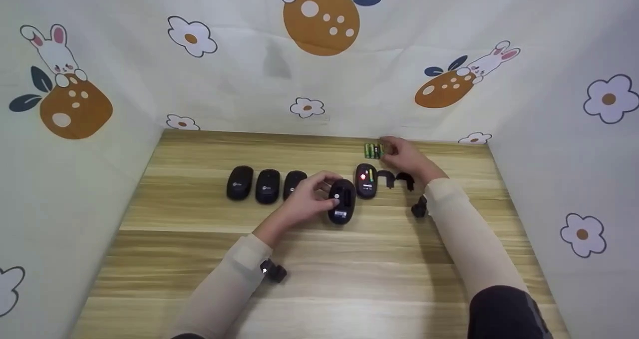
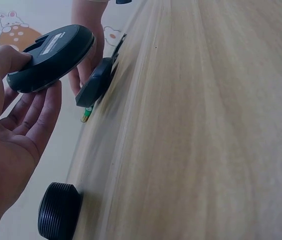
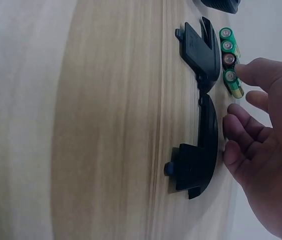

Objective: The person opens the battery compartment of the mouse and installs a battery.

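Note:
My left hand (image 1: 312,194) grips a black computer mouse (image 1: 342,201), its underside and battery slot turned up, thumb on the edge and fingers beneath. The left wrist view shows this mouse (image 2: 56,55) raised off the table. My right hand (image 1: 407,157) reaches to a row of green and black batteries (image 1: 372,151) near the wall, with the thumb (image 3: 260,72) right at the row's end and the other fingers loosely bent. Between the hands lies another upturned mouse (image 1: 367,181), a battery in its slot and a red light glowing.
Two black battery covers (image 1: 385,176) (image 3: 195,155) lie just in front of the right hand. To the left, three mice stand in a row, including a left one (image 1: 240,182) and a middle one (image 1: 267,186). A patterned cloth wall (image 1: 239,89) borders the wooden table (image 1: 349,289).

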Available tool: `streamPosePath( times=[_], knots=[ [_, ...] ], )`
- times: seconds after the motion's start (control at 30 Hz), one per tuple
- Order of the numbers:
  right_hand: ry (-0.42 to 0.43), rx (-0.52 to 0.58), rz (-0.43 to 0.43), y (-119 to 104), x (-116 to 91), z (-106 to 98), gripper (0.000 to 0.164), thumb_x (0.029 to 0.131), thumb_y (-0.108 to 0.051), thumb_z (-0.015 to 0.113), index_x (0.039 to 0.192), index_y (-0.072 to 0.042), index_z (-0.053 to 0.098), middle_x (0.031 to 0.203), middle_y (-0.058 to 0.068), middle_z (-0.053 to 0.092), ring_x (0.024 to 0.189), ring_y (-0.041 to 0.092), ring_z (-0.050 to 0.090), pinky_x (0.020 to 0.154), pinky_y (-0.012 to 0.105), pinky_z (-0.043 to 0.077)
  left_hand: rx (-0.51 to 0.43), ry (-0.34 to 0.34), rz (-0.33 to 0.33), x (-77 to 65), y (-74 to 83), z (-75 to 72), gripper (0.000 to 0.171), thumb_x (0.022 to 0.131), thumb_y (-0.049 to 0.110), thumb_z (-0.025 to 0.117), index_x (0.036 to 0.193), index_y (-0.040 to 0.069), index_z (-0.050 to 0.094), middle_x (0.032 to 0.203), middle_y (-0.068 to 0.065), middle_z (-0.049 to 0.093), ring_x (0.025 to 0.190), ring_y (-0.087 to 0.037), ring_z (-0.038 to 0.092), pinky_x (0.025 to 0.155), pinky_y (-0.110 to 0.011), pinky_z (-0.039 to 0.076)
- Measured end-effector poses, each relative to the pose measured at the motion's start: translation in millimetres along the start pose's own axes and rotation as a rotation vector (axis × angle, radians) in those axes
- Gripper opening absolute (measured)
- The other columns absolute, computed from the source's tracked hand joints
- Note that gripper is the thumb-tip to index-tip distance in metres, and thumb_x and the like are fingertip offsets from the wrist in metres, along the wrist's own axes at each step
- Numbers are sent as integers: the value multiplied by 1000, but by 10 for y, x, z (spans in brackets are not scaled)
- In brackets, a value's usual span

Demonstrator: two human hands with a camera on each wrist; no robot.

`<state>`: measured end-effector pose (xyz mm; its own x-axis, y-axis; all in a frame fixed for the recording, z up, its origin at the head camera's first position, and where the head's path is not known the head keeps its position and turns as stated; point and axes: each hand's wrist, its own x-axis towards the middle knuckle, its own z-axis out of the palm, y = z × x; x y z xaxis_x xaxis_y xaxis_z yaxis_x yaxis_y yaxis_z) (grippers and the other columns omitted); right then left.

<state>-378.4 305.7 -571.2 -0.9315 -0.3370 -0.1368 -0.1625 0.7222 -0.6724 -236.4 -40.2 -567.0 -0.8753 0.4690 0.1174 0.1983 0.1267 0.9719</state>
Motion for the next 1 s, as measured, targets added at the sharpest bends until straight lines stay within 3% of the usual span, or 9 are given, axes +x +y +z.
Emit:
streamPosePath(
  times=[0.2, 0.33, 0.5, 0.63, 0.8, 1.0],
  knots=[
    [6, -32, -10, 3, 24, 35, 61, 105, -16, 65, 163, -2, 51, 150, 24, 59, 128, 36, 55, 118, 54, 46, -3, 5, -3, -5, -2, 6, 53, 92, 2, 84, 142, 7, 67, 127, -9, 72, 113, -28, 68, 97, -44, 65],
    [21, -20, -2, 5, 24, 47, 59, 104, -16, 67, 160, -2, 55, 138, 22, 62, 119, 34, 56, 109, 51, 49, 1, 5, -10, -7, -6, 7, 53, 92, 3, 84, 142, 7, 67, 127, -8, 72, 113, -27, 69, 96, -44, 65],
    [42, 59, 12, 31, 4, 49, 53, 102, -11, 71, 153, -2, 59, 122, 18, 65, 105, 28, 58, 92, 40, 51, 3, 10, -9, -6, -13, 4, 53, 92, 3, 84, 142, 7, 68, 127, -8, 72, 113, -27, 69, 95, -43, 65],
    [75, 146, 16, 63, -34, 45, 48, 102, -6, 72, 148, -3, 58, 119, 17, 64, 99, 25, 58, 83, 33, 50, 4, 13, -9, -4, -17, 5, 53, 92, 3, 85, 142, 7, 68, 126, -9, 72, 112, -27, 68, 96, -43, 65],
    [139, 251, 25, 97, -88, 60, 49, 101, -3, 74, 147, -5, 58, 117, 16, 63, 97, 26, 58, 78, 30, 50, 13, 11, -11, -11, -3, 7, 54, 92, 4, 85, 142, 8, 68, 126, -8, 72, 113, -27, 68, 96, -42, 65],
    [220, 306, -8, 137, -112, 88, 43, 101, 0, 74, 142, 1, 62, 110, 15, 63, 95, 24, 61, 77, 25, 52, 5, 0, -10, -9, -8, 2, 53, 93, 4, 84, 143, 8, 67, 129, -9, 72, 115, -29, 68, 97, -43, 64]
  ],
)
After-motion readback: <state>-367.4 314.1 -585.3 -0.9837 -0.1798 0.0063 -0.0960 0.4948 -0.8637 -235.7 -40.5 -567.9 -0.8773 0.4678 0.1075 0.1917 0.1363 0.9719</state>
